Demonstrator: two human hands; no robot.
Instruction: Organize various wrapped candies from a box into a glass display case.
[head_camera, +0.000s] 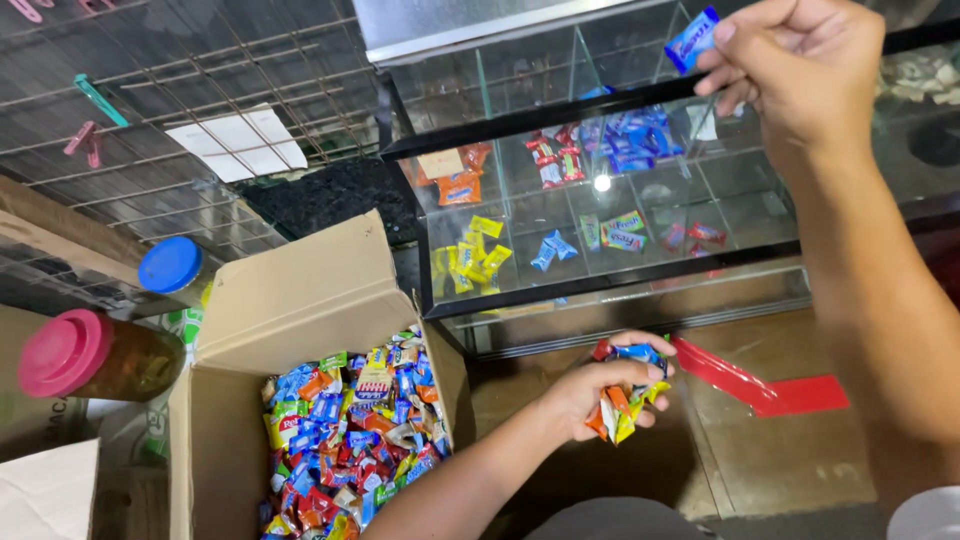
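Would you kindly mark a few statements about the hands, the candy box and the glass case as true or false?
1. The right hand pinches a blue wrapped candy above the glass case. True.
2. The left hand is empty. False: it grips a bunch of mixed wrapped candies.
3. The cardboard box holds many colourful candies. True.
4. The jar beside the box has a green lid. False: its lid is pink.

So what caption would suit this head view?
Right hand lifts a blue candy over a glass case; left hand grips mixed sweets.
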